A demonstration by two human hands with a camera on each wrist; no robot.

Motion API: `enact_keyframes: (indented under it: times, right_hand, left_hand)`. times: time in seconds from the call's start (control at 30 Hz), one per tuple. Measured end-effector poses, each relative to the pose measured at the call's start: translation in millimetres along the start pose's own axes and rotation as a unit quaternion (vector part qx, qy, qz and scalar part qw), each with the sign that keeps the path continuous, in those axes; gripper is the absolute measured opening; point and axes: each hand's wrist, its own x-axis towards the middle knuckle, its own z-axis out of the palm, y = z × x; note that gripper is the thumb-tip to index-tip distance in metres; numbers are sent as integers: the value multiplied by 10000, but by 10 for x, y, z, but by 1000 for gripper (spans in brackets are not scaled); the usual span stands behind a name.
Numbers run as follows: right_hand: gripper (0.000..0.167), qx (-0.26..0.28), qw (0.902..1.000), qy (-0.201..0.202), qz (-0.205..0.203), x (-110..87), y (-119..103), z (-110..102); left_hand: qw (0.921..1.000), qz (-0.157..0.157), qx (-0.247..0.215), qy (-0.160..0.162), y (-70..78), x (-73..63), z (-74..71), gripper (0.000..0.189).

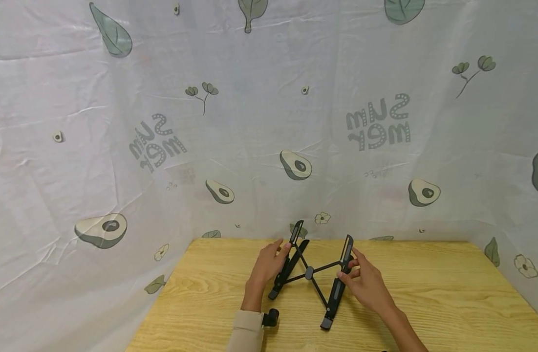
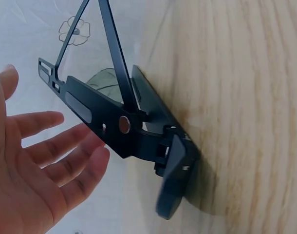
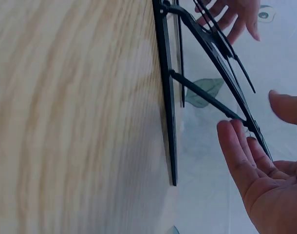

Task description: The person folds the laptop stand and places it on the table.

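A black folding laptop stand (image 1: 310, 273) stands unfolded on the table, its crossed bars joining two raised side arms. Beside the stand's left arm is my left hand (image 1: 269, 264); in the left wrist view its fingers (image 2: 73, 156) are loosely extended, the fingertips at the arm's outer edge and the thumb apart from it. My right hand (image 1: 367, 283) is at the right arm. In the right wrist view, the right fingers (image 3: 236, 163) reach behind a slanted bar (image 3: 212, 100) with the thumb away from it; whether they touch it is hard to tell.
The stand rests on a light wood-grain table (image 1: 427, 293). Behind the table hangs a pale curtain (image 1: 260, 122) printed with avocados and leaves. A small black device (image 1: 270, 318) sits at the left wrist, by a beige sleeve (image 1: 247, 330).
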Motion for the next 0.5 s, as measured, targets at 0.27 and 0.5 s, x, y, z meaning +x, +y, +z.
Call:
enact_keyframes:
  times: [0.27, 0.5]
  right_hand:
    - [90, 369, 9991, 4, 186, -38, -46, 89]
    - [83, 956, 9947, -29, 379, -78, -47, 144]
  left_hand:
    - [9998, 158, 91, -78, -2, -3, -15, 45]
    - [9995, 177, -28, -242, -25, -12, -25, 36]
